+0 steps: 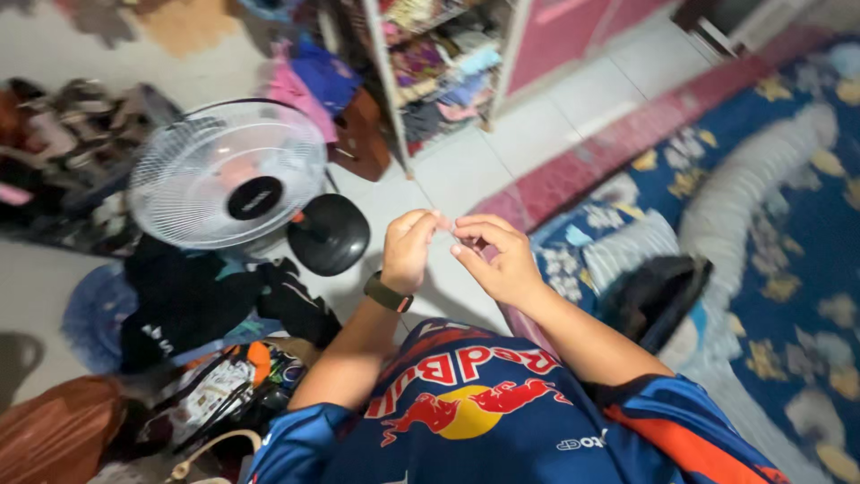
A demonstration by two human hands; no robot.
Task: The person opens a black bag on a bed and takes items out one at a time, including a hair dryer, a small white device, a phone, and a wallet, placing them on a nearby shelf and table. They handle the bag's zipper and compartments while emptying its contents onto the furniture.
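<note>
The left hand (410, 249) is raised in front of the person's chest, its fingers curled in and the fingertips pinched together on something very small and pale (445, 222); what the bit is cannot be made out. The right hand (495, 255) meets it from the other side, thumb and forefinger narrowed to a pinch at the same spot, the other fingers bent loosely above. The two sets of fingertips touch or nearly touch, with the small thing between them, held up in the air over the white tiled floor (466, 161).

A dark wristband (388, 293) sits on the left wrist. Both forearms run back to a blue jersey (475, 421) with red and yellow printing on the chest.

Just beyond the left hand stands a white electric fan (228, 175) on a round black base (330, 235), its grille tilted up. Below the fan, dark clothes (193, 300) lie heaped on the floor, and nearer the person a patterned bag (219, 390) rests beside them.

To the right of the hands a mattress with a blue flowered sheet (788, 269) lies on the floor, its edge near the right forearm. A long pale bolster (761, 175) stretches across it, and a black garment (654, 296) is bunched at its near corner. Farther off, a metal rack (439, 72) stuffed with folded clothes stands against the wall.
</note>
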